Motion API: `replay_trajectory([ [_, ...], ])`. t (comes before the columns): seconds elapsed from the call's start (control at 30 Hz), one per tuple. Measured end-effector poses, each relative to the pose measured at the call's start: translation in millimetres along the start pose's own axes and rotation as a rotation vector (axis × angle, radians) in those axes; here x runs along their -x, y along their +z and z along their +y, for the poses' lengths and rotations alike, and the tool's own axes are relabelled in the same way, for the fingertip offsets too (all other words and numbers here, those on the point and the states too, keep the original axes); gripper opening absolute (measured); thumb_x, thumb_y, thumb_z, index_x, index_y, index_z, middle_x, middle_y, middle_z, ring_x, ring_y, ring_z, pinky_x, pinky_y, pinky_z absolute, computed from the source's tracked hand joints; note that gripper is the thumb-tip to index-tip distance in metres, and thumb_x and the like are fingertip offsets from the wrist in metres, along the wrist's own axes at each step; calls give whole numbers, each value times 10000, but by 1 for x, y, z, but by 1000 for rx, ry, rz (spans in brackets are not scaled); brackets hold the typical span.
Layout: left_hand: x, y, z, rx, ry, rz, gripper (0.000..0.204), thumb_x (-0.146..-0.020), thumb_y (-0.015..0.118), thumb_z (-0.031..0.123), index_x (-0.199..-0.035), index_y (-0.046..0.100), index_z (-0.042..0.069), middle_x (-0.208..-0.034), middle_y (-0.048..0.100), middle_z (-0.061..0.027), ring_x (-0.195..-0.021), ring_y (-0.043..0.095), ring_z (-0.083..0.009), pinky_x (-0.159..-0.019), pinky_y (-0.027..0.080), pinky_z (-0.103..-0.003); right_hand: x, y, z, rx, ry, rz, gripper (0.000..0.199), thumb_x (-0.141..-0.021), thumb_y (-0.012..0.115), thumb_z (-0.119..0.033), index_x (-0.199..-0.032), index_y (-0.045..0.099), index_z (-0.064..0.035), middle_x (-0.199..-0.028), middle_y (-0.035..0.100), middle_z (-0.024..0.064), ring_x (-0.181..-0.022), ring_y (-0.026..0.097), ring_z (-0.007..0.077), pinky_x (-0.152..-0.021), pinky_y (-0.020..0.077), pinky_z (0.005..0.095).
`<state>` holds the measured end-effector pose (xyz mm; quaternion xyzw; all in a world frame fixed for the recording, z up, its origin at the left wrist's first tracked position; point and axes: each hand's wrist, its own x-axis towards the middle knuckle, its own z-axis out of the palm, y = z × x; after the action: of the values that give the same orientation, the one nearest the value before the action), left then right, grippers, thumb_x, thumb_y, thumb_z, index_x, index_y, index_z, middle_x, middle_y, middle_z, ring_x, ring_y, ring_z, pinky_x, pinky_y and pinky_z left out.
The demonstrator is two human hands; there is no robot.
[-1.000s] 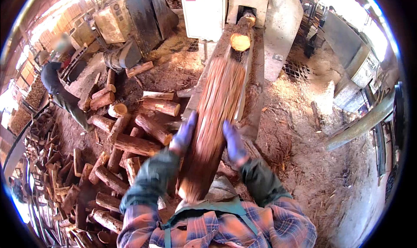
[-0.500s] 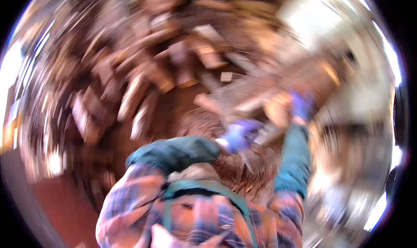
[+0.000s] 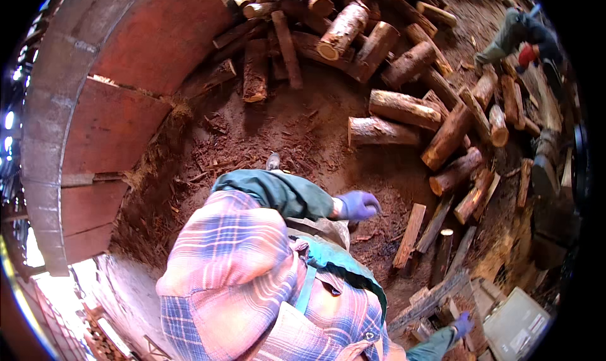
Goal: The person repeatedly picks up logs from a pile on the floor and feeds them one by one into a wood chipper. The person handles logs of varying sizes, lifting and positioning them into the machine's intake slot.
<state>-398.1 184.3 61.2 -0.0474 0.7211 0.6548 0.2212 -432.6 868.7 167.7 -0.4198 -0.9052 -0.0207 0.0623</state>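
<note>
My left hand (image 3: pixel 358 206), in a purple glove, hangs in front of my body over the chip-covered ground. Its fingers are curled in, and nothing shows in them. To its right lie a split piece of wood (image 3: pixel 410 236) and several narrow pieces, all apart from the hand. My right hand (image 3: pixel 463 325), also in a purple glove, reaches out at the lower right beside a wooden block (image 3: pixel 473 307). The hand is small in view and its finger pose is unclear. A grey weathered beam (image 3: pixel 429 303) runs just left of it.
Cut logs (image 3: pixel 383 132) lie in a wide heap ahead and to the right. A reddish panelled wall (image 3: pixel 126 130) curves along the left. Another person (image 3: pixel 521 39) bends over the logs at the far right. A pale grey box (image 3: pixel 517 326) stands beside my right hand.
The view has swung left, bringing the reddish wall in. My right arm now lies at the lower right. The light piece of wood by my right hand is no longer plain to see.
</note>
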Motion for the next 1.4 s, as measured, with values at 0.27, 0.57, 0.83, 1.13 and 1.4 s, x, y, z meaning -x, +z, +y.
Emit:
replay_trajectory([
  [0.27, 107, -245, -83, 304, -90, 324, 284, -924, 620, 207, -1153, 675, 48, -1062, 706, -55, -984, 634, -125, -898, 507, -287, 349, 169, -310, -813, -484, -862, 324, -895, 682, -182, -1141, 639, 24, -1077, 644, 62, -995, 581, 183, -894, 472, 324],
  [0.57, 201, -453, -173, 262, -202, 416, 269, -920, 637, 216, -1115, 693, 39, -980, 701, -37, -916, 621, -110, -855, 508, -270, 706, 104, -509, -659, -43, -1585, 425, -897, 670, -368, -1257, 577, -162, -1092, 617, 24, -941, 598, 163, -713, 473, 304],
  [0.83, 176, -639, -172, 110, -211, 290, 286, -923, 640, 211, -1150, 679, 42, -1019, 697, -45, -985, 617, -135, -912, 493, -301, 760, 204, -679, -591, -66, -1600, 249, -902, 672, -349, -1080, 626, -181, -853, 575, -61, -706, 499, 90, -581, 382, 247],
  [1.13, 103, -883, -343, 628, -570, 510, 377, -967, 578, 372, -1224, 628, 102, -1059, 690, -54, -916, 644, -155, -800, 509, -284, 949, 272, -903, -719, 161, -1779, 447, -943, 624, -435, -1256, 588, -118, -1079, 671, 41, -898, 625, 164, -776, 515, 304],
  [1.4, -96, -1151, -601, 527, -791, 759, 745, -791, 624, 741, -1245, 534, 157, -1028, 559, -70, -819, 488, -196, -692, 420, -387, 1123, 539, -917, -574, 1000, -1507, 869, -904, 411, -731, -1568, 160, -229, -1605, 206, 144, -1482, 176, 355, -1172, 165, 539],
])
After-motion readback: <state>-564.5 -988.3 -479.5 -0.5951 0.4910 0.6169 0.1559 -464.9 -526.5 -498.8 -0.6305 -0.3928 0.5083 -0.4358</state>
